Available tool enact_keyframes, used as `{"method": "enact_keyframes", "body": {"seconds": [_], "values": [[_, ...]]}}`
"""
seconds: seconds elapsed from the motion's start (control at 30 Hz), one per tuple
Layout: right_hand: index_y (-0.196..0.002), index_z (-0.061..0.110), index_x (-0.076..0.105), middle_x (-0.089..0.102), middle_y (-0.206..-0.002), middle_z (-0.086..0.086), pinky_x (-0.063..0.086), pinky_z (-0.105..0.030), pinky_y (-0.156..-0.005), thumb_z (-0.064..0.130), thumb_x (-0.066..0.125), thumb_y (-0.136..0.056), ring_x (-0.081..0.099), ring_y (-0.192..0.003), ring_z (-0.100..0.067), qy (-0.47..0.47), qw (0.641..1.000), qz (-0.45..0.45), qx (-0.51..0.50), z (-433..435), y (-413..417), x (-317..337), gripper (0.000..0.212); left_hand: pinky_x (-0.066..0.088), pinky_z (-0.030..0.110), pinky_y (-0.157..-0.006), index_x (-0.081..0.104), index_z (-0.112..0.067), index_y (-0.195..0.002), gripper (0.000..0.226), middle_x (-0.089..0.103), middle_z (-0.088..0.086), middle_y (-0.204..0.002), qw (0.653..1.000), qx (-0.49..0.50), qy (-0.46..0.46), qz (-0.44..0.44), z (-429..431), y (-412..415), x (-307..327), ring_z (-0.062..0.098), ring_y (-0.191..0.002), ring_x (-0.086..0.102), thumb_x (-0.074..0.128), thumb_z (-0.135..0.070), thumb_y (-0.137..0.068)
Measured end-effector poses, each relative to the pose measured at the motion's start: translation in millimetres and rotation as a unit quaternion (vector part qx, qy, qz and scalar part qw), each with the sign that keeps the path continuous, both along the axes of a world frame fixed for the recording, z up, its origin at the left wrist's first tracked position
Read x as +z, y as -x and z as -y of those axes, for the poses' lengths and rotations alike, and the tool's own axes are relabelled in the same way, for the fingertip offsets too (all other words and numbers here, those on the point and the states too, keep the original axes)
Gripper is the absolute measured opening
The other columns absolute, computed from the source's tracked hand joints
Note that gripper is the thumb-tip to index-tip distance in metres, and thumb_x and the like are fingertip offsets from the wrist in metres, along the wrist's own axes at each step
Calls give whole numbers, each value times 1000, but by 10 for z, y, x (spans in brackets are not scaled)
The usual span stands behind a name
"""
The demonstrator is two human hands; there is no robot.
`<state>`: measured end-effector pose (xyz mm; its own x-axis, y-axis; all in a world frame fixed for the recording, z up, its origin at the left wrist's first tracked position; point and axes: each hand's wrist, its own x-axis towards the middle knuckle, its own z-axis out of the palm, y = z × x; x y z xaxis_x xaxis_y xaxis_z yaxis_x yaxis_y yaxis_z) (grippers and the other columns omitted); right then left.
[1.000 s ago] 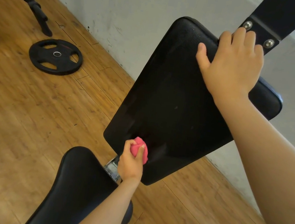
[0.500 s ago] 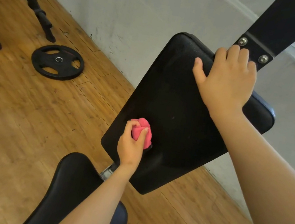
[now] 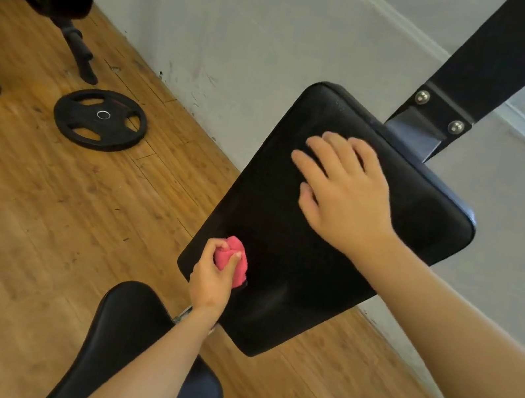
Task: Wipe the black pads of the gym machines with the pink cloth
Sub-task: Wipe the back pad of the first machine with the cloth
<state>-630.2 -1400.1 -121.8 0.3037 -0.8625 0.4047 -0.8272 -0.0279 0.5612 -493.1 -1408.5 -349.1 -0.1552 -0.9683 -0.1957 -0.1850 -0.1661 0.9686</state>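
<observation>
The pink cloth is held bunched in the curled fingers of the left hand and pressed against the lower left corner of the back pad, while the right hand is laid flat, fingers spread, on the pad's upper part. With the cloth wadded so small, strips of the pad could be missed, and the patch under the right hand could be left unwiped or smudged by it.

Bright even daylight; right hand motion-blurred, edges warped.
</observation>
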Motion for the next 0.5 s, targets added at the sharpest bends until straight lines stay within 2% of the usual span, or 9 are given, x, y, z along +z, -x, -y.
{"method": "enact_keyframes", "body": {"seconds": [0.07,0.17,0.27,0.33,0.4,0.5], "values": [[-131,12,56,51,-139,-13,19,-44,-113,25,58,-88,41,-134,-31,-36,999,-33,-15,-8,52,-140,45,53,35,-81,53,-33,-100,18,57,-13,-108,1000,-8,-4,4,20,-23,-9,13,-100,55,66,-34,-88],[-136,11,52,46,-145,-14,15,-45,-116,26,58,-89,36,-139,-31,-33,994,-92,-46,-16,187,-189,49,50,31,-75,53,-33,-98,17,59,-12,-105,999,6,-19,29,91,-112,-174,13,-95,57,66,-36,-87],[-137,10,49,45,-145,-15,16,-48,-116,28,52,-93,35,-139,-32,-21,989,-133,-53,12,182,-238,48,45,34,-74,56,-28,-96,14,61,-7,-98,986,99,-118,57,133,-289,-459,22,-97,61,65,-36,-88],[-138,11,47,43,-146,-15,16,-49,-116,29,47,-95,33,-140,-32,-13,987,-151,-60,32,173,-266,47,42,34,-76,57,-23,-95,14,60,-4,-98,979,137,-143,39,149,-368,-555,25,-99,60,64,-34,-89],[-139,11,46,42,-147,-15,16,-49,-116,30,44,-97,32,-140,-32,-7,985,-161,-65,43,189,-282,46,43,28,-78,56,-21,-97,15,59,-5,-103,983,144,-111,-27,179,-335,-454,19,-101,58,63,-33,-90],[-138,12,46,44,-146,-14,17,-48,-115,29,42,-97,33,-140,-32,5,985,-159,-61,49,192,-300,44,41,6,-75,54,-16,-105,17,55,-8,-106,985,118,-18,-128,214,-142,86,-7,-97,53,60,-28,-93]]}}
